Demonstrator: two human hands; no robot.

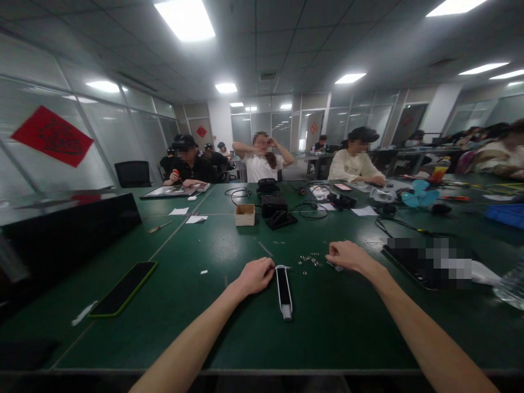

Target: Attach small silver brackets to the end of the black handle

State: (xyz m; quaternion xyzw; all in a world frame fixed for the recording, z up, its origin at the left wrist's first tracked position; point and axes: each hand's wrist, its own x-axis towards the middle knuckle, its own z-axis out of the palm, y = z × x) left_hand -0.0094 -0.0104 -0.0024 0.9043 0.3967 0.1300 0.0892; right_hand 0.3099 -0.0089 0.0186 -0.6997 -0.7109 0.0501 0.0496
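Note:
On the green table lies a narrow device [285, 292] with a white frame, a dark strip along its middle and a pale near end. My left hand [256, 275] is closed at its far left corner, fingertips against a thin crosspiece there. My right hand [347, 255] rests farther right with its fingers curled down in a pinch; what sits between the fingertips is hidden. Small shiny pieces [336, 267] show just under that hand. Between the hands, several small metal rings [314, 261] are scattered on the tabletop.
A green-edged phone [123, 289] lies left, near a black panel [73, 245]. Ahead stand a small cardboard box [244, 215] and black equipment [274, 207] with cables. A dark tablet-like slab [413, 265] and clear plastic bottle [511, 289] are right. People sit across the table.

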